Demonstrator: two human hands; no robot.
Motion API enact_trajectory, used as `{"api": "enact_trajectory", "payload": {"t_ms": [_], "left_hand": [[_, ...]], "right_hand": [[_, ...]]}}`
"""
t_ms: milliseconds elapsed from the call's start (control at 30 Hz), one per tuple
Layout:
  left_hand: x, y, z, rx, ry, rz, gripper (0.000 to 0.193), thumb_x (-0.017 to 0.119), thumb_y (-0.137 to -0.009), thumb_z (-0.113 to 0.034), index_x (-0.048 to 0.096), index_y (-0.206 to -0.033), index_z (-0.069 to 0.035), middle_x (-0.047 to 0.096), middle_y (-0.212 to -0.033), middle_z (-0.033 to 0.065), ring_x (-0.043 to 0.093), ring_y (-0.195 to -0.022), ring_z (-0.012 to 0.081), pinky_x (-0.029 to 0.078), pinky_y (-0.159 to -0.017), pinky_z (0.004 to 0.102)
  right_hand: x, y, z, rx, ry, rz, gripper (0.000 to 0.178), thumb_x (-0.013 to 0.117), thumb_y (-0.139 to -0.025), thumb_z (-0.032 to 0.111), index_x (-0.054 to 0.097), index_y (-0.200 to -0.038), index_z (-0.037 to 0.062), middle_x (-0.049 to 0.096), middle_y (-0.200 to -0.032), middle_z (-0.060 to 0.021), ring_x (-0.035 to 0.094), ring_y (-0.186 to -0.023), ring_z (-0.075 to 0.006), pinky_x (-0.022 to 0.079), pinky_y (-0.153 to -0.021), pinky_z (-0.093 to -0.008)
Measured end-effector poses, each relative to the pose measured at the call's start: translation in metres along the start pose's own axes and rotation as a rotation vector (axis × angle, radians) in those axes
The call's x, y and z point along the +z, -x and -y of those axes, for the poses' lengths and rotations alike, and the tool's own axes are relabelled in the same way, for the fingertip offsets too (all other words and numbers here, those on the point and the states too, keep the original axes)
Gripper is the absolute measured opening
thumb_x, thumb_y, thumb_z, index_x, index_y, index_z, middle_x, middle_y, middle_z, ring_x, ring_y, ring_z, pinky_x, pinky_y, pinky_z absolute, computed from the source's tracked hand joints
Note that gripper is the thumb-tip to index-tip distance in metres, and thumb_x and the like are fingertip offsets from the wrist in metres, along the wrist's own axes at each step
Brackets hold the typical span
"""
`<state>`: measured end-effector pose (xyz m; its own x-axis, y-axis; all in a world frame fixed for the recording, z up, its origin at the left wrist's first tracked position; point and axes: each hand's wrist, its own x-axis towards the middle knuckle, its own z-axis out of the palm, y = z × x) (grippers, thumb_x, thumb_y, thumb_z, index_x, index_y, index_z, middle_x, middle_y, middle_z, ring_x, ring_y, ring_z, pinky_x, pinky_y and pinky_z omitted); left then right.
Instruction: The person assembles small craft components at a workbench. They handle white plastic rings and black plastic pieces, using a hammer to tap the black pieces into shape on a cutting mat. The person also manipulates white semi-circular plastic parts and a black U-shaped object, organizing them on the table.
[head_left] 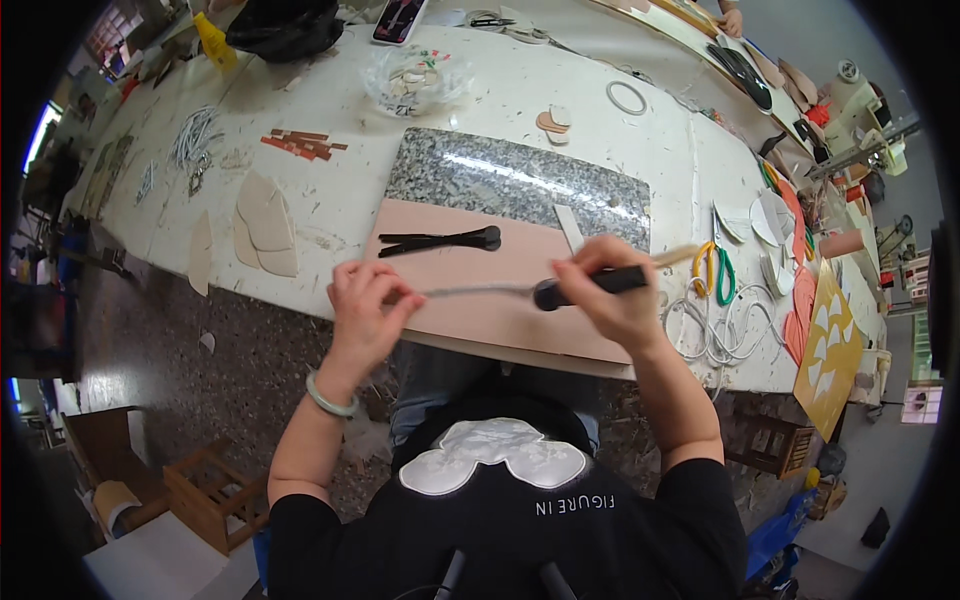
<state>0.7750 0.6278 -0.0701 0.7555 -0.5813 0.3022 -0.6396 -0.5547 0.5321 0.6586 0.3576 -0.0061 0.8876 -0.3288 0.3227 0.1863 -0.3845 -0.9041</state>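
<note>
A thin grey strip (480, 289), blurred along its length, stretches between my two hands over a pink sheet (450, 322). My left hand (372, 306) pinches its left end between thumb and fingers. In my right hand (614, 300) is a thick black tool (622, 281) with a rounded end; its exact kind cannot be made out. A pale stick-like piece (678, 256) juts out past that hand on the right, and whether it belongs to the tool is unclear. Black strips (435, 241) with a round end lie on the sheet, beyond the hands.
Under the sheet's far part lies a speckled stone slab (500, 170). Green-handled scissors (724, 276), orange-handled scissors (704, 270) and looped white cord (735, 335) sit at right. Beige cut pieces (264, 225) and brown strips (300, 144) lie left; a plastic bag (415, 82) stands at the back.
</note>
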Motion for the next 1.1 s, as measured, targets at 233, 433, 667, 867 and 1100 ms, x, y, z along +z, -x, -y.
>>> {"api": "enact_trajectory", "payload": {"t_ms": [233,433,667,867,1100], "left_hand": [[0.004,-0.069,-0.018,0.175,-0.013,-0.137,0.021,0.08,-0.075,-0.018,0.069,-0.09,-0.01,0.06,-0.104,0.0065,0.046,-0.108,0.0301,0.035,-0.097,0.0431],[0.093,-0.123,-0.104,0.623,0.187,0.274,0.022,0.078,-0.076,-0.021,0.071,-0.094,-0.011,0.063,-0.106,0.0048,0.052,-0.106,0.028,0.043,-0.091,0.0424],[0.12,-0.128,-0.129,0.813,0.143,0.663,0.026,0.076,-0.079,-0.026,0.063,-0.099,-0.016,0.062,-0.103,-0.0004,0.047,-0.118,0.0241,0.035,-0.095,0.0443],[0.119,-0.114,-0.139,0.81,0.168,0.592,0.016,0.068,-0.086,-0.018,0.063,-0.1,-0.014,0.065,-0.095,0.0031,0.061,-0.096,0.0193,0.042,-0.087,0.0355],[0.085,-0.047,-0.139,0.548,0.209,0.537,0.024,0.063,-0.089,-0.012,0.061,-0.112,-0.004,0.062,-0.096,0.0129,0.063,-0.087,0.03,0.053,-0.073,0.0402]], "right_hand": [[-0.086,0.048,-0.002,0.167,0.026,-0.331,0.023,0.072,-0.082,-0.002,0.055,-0.068,0.0017,0.063,-0.068,-0.0061,0.055,-0.061,-0.0071,0.044,-0.056,-0.0223],[-0.099,0.065,0.001,0.118,0.039,-0.348,0.022,0.073,-0.081,-0.002,0.056,-0.069,0.0021,0.063,-0.067,-0.0054,0.055,-0.06,-0.0079,0.043,-0.056,-0.0228],[-0.113,0.085,-0.017,0.162,-0.025,-0.411,0.023,0.074,-0.081,-0.001,0.055,-0.068,0.0024,0.063,-0.069,-0.0054,0.054,-0.061,-0.008,0.044,-0.057,-0.0232],[-0.119,0.081,-0.018,0.134,-0.053,-0.441,0.024,0.074,-0.081,-0.001,0.054,-0.067,0.0024,0.062,-0.069,-0.0048,0.053,-0.06,-0.0074,0.042,-0.056,-0.0231],[-0.12,0.061,-0.007,0.053,0.108,-0.25,0.019,0.076,-0.08,0.002,0.06,-0.069,0.0027,0.061,-0.064,-0.0034,0.054,-0.057,-0.0073,0.042,-0.053,-0.0234]]}}
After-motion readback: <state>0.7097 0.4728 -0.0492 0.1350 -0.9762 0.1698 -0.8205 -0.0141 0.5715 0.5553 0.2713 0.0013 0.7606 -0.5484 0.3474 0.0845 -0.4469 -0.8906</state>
